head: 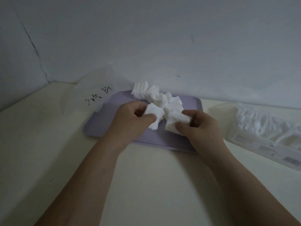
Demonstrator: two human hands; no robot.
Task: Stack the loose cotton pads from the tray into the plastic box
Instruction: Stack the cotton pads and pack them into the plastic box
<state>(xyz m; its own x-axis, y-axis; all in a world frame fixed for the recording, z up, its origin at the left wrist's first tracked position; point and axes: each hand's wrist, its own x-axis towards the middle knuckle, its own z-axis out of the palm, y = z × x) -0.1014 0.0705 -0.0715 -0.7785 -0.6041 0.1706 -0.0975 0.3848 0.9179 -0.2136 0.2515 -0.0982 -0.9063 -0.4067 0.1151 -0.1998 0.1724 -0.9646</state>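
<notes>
A clear plastic box (97,90) with handwriting leans at the wall, left of the purple tray (114,105). The left hand (130,119) pinches a few cotton pads (154,115) above the tray; the right hand (200,126) grips a thicker stack (175,121). More loose pads (151,92) lie along the tray's far edge. A plastic package (267,128) lies far right.

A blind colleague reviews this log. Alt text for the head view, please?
Two bare hands, left hand and right hand, each pinch cotton pads above a lilac tray on a cream table. More pads pile at the tray's far edge.
</notes>
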